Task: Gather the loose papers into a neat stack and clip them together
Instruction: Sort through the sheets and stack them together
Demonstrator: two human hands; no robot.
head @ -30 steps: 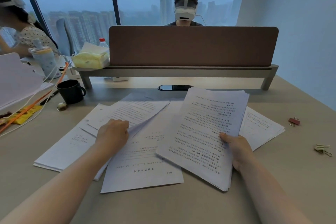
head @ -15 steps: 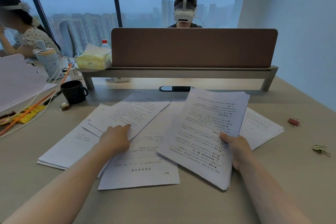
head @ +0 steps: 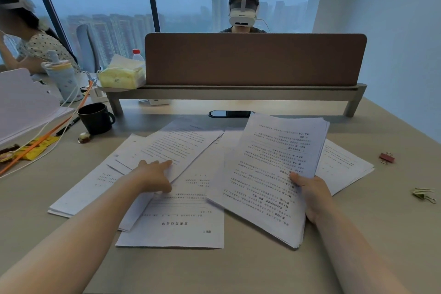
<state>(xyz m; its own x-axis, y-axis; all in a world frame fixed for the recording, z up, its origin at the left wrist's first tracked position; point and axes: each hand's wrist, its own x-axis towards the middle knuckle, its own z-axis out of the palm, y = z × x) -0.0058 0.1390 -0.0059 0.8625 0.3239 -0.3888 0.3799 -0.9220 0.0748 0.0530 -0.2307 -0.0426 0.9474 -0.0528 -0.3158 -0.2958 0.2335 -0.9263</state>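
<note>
**Papers half gathered: left hand flattens onto the next sheet**

Papers lie fanned across the middle of the tabletop, and they are the largest thing in the scene: a low pile at the left, a single sheet with a heading nearest the viewer, an angled sheet over both, and more sheets poking out at the far right. Over the last second the angled sheet has gone from lifted and curled at its near edge to lying flat, and the left hand has opened from a bunched grip to a spread press upon it. I judge that the sheet was released and is now being pinned or slid toward the rest, so gathering is under way but far from done; nothing is squared up yet.

The held stack has barely shifted. Its near corner is raised off the tabletop in the right hand, and it overlaps the sheets beneath.

Left fingers are stretched out nearly straight, lying on the angled sheet and gripping nothing. Right fingers are hidden under the stack; only the thumb shows, clamped on top, so that hand pinches the stack.

A red binder clip sits well apart at the right, untouched, with a second, paler clip nearer the viewer. Clipping is not yet started.
</note>
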